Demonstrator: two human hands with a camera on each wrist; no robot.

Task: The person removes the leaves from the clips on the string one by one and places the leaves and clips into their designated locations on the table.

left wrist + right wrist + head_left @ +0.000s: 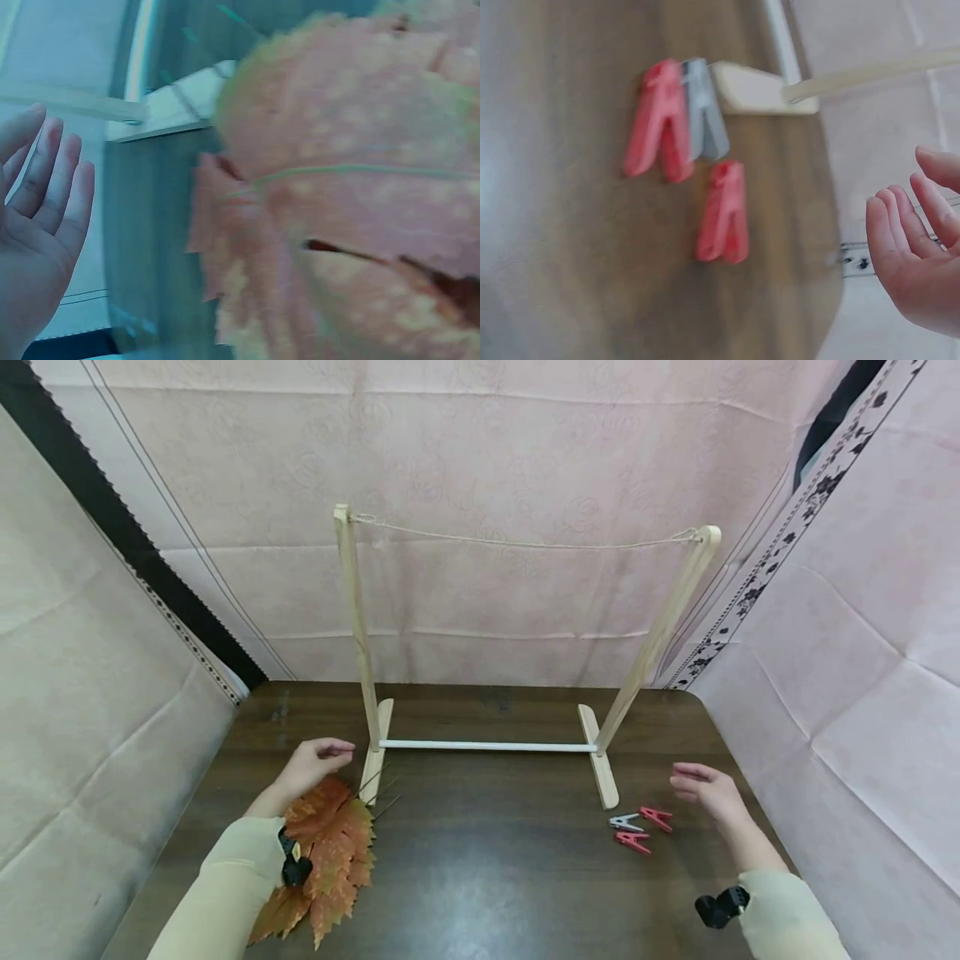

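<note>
My left hand (321,760) hovers over the far end of a bunch of orange-brown dried leaves (333,852), fingers relaxed and holding nothing. In the left wrist view the leaves (360,135) fill the right side, with the hand (45,202) at the left edge. On the other side, my right hand (705,789) is loosely bent and holds nothing. Nearest to it is a red clothespin (656,818); a grey clothespin (626,822) and another red clothespin (632,842) lie close by. The right wrist view shows the pins beside the hand (922,247).
A wooden stand rises at the back, with a left post (356,618), a right post (660,627) and a white crossbar (487,746). A thin string (517,543) runs between the post tops. Pale cloth (487,460) hangs around the dark wooden table (480,860).
</note>
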